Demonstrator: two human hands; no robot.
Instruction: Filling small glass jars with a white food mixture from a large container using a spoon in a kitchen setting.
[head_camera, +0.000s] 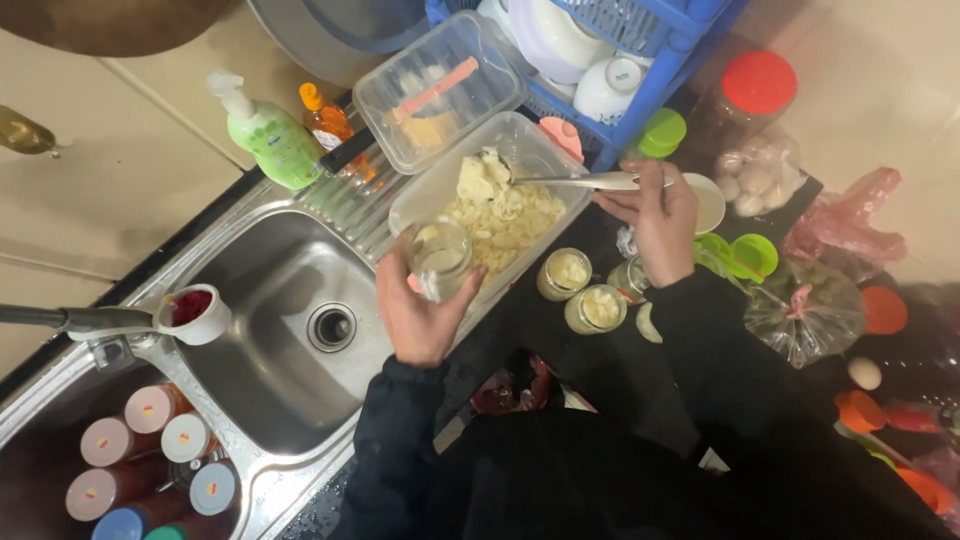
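- Our left hand (420, 305) was wrapped tight around a small glass jar (440, 258), tipped at the edge of the clear tub (415, 205).
- The tub held pale yellow mashed food (500, 210) and sat just beside the steel sink (270, 330).
- Our right hand (660, 215) pinched a metal spoon (580, 181), and its bowl was stuck in the food.
- Three filled jars (590, 295) stood on the dark counter near the tub, between our arms.
- A green soap bottle (268, 135) stood behind the sink.
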